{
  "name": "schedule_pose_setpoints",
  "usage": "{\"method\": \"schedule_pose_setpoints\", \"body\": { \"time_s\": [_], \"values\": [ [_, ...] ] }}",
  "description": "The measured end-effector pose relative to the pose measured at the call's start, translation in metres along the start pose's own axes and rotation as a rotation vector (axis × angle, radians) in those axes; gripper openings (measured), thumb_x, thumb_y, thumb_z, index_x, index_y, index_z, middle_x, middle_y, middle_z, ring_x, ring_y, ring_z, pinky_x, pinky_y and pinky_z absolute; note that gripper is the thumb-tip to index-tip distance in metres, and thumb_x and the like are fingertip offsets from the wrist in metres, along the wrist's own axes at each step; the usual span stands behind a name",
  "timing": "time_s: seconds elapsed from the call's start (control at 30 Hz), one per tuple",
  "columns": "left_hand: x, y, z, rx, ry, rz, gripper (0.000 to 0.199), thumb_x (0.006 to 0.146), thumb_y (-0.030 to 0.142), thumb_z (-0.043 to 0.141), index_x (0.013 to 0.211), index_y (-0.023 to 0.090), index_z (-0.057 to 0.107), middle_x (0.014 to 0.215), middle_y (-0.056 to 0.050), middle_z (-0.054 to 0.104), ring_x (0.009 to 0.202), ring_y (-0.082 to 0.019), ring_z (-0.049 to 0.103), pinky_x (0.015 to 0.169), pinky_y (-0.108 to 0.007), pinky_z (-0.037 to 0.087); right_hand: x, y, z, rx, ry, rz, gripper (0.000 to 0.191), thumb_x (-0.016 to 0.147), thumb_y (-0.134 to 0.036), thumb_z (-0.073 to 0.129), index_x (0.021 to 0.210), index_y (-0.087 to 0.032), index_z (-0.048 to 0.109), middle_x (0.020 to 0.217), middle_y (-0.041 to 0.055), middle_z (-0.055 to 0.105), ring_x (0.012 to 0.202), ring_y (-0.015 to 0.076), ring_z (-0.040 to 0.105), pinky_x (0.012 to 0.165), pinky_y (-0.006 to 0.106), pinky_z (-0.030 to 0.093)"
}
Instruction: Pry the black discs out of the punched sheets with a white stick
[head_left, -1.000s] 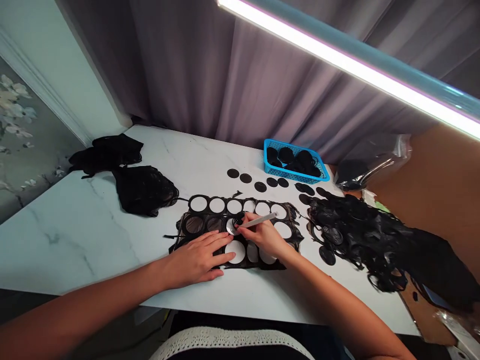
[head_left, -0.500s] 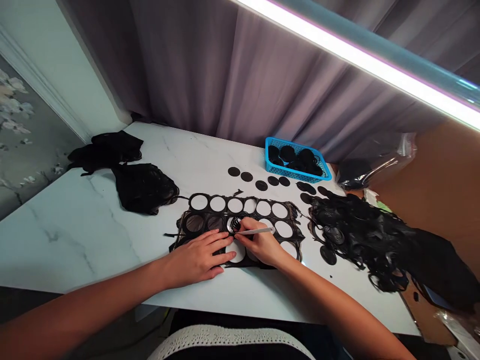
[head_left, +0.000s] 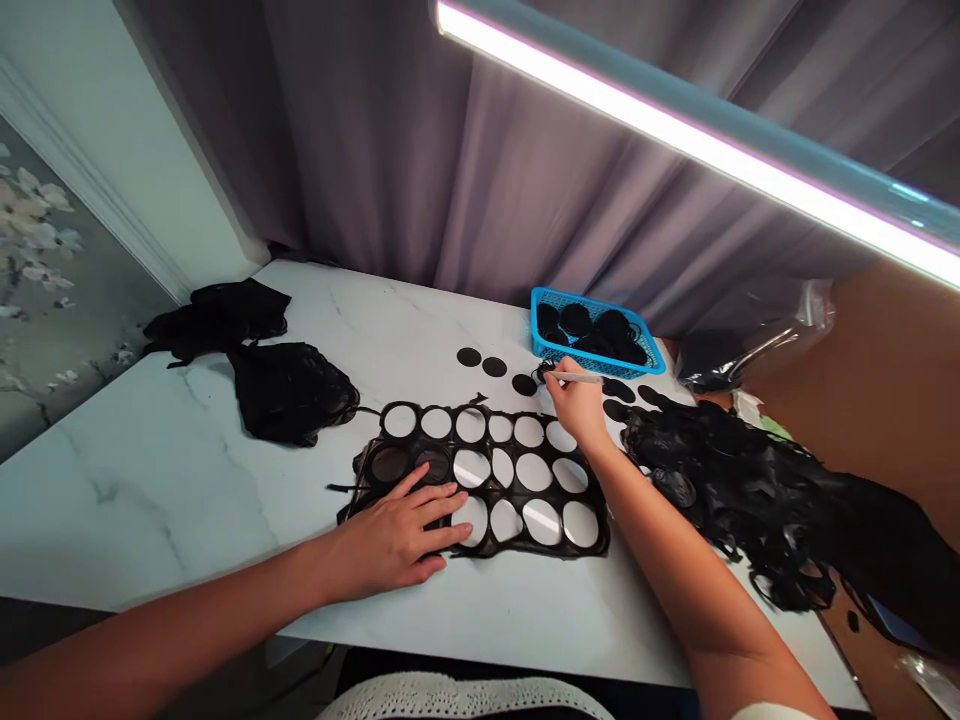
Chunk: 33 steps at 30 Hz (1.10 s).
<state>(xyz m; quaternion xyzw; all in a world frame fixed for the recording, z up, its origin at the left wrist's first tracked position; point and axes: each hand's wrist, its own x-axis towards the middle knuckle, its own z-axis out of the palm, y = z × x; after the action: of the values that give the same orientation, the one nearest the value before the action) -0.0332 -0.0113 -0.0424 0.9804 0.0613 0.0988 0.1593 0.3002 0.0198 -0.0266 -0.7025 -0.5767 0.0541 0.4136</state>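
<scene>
A black sheet (head_left: pixel 480 492) with rows of round holes lies on the table, white showing through most holes. My left hand (head_left: pixel 409 525) rests flat on its left part with fingers spread. Beyond the sheet's far edge, my right hand (head_left: pixel 579 400) pinches a slim, pale, pen-like tool (head_left: pixel 576 377); its exact kind is unclear. Thin black rings (head_left: pixel 545 371) show at those fingertips, and I cannot tell whether they are gripped or lying there. Nearby is a flat black disc (head_left: pixel 524 385). Two darker holes at the left appear filled or covered.
Behind my right hand stands a blue basket (head_left: pixel 652 358) holding black round pieces. To the right lies a heap of black scraps (head_left: pixel 720 480); to the left, a bundle of black fabric (head_left: pixel 292 393). A clear plastic bag (head_left: pixel 757 335) lies beyond the heap. A lit tube lamp (head_left: pixel 675 135) hangs overhead.
My right hand has moved from the middle of the sheet up and right to the discs by the basket, still with the tool and black rings at its fingertips. My left hand stays put.
</scene>
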Motion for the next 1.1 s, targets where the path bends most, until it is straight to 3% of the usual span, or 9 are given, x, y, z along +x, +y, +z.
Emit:
{"method": "schedule_pose_setpoints", "body": {
  "time_s": [0.1, 0.2, 0.37, 0.47, 0.63, 1.0, 1.1],
  "values": [
    [0.005, 0.000, -0.006, -0.034, 0.021, -0.019, 0.041, 0.094, 0.026, 0.061, 0.134, 0.025, 0.057, 0.139, -0.010, 0.057, 0.129, -0.029, 0.053, 0.118, -0.058, 0.026, 0.009, 0.001, 0.003, 0.278, -0.123, 0.178, 0.028, 0.080, -0.037, 0.061, 0.064, -0.023, 0.042, 0.064, -0.0020, 0.052, 0.059, 0.0148, 0.047, 0.058, 0.029, 0.036],
    [0.017, -0.005, -0.014, 0.000, 0.060, -0.052, 0.041, 0.094, 0.025, 0.061, 0.134, 0.020, 0.056, 0.137, -0.013, 0.057, 0.129, -0.029, 0.053, 0.115, -0.054, 0.034, -0.001, -0.015, 0.013, 0.645, -0.324, 0.360, 0.032, 0.072, -0.040, 0.072, 0.068, -0.022, 0.046, 0.076, 0.0017, 0.063, 0.070, 0.0175, 0.060, 0.056, 0.027, 0.042],
    [0.033, -0.018, -0.013, 0.140, 0.079, -0.145, 0.039, 0.092, 0.025, 0.064, 0.130, 0.017, 0.058, 0.140, -0.017, 0.054, 0.130, -0.033, 0.051, 0.109, -0.053, 0.042, -0.022, -0.041, 0.027, 0.983, -0.656, 0.542, 0.040, 0.066, -0.041, 0.082, 0.071, -0.021, 0.048, 0.089, 0.0029, 0.065, 0.084, 0.0184, 0.066, 0.070, 0.029, 0.050],
    [0.033, -0.021, -0.007, 0.173, 0.056, -0.161, 0.041, 0.091, 0.028, 0.066, 0.130, 0.018, 0.057, 0.141, -0.016, 0.053, 0.130, -0.034, 0.052, 0.107, -0.052, 0.045, -0.032, -0.046, 0.031, 0.839, -0.762, 0.398, 0.032, 0.075, -0.038, 0.075, 0.071, -0.021, 0.048, 0.077, -0.0014, 0.059, 0.075, 0.0148, 0.059, 0.071, 0.030, 0.046],
    [0.030, -0.020, 0.000, 0.154, 0.104, -0.154, 0.040, 0.094, 0.028, 0.061, 0.132, 0.019, 0.055, 0.142, -0.015, 0.053, 0.132, -0.033, 0.050, 0.110, -0.052, 0.042, -0.047, -0.049, 0.034, 0.411, -0.683, -0.018, 0.024, 0.088, -0.024, 0.058, 0.068, -0.021, 0.045, 0.070, -0.0034, 0.048, 0.067, 0.0135, 0.045, 0.065, 0.028, 0.035],
    [0.029, -0.021, 0.003, 0.129, 0.116, -0.156, 0.041, 0.093, 0.026, 0.062, 0.132, 0.018, 0.055, 0.143, -0.016, 0.052, 0.133, -0.033, 0.049, 0.111, -0.052, 0.041, -0.053, -0.046, 0.040, 0.255, -0.596, -0.225, 0.024, 0.091, -0.017, 0.055, 0.072, -0.022, 0.041, 0.074, -0.0013, 0.049, 0.066, 0.0146, 0.045, 0.063, 0.028, 0.035],
    [0.029, -0.021, 0.003, 0.115, 0.134, -0.154, 0.039, 0.094, 0.027, 0.060, 0.132, 0.019, 0.056, 0.141, -0.015, 0.054, 0.133, -0.033, 0.050, 0.111, -0.052, 0.041, -0.062, -0.049, 0.040, 0.151, -0.608, -0.320, 0.020, 0.094, -0.016, 0.049, 0.076, -0.022, 0.043, 0.081, 0.0026, 0.054, 0.073, 0.0175, 0.048, 0.066, 0.029, 0.039]
  ]
}}
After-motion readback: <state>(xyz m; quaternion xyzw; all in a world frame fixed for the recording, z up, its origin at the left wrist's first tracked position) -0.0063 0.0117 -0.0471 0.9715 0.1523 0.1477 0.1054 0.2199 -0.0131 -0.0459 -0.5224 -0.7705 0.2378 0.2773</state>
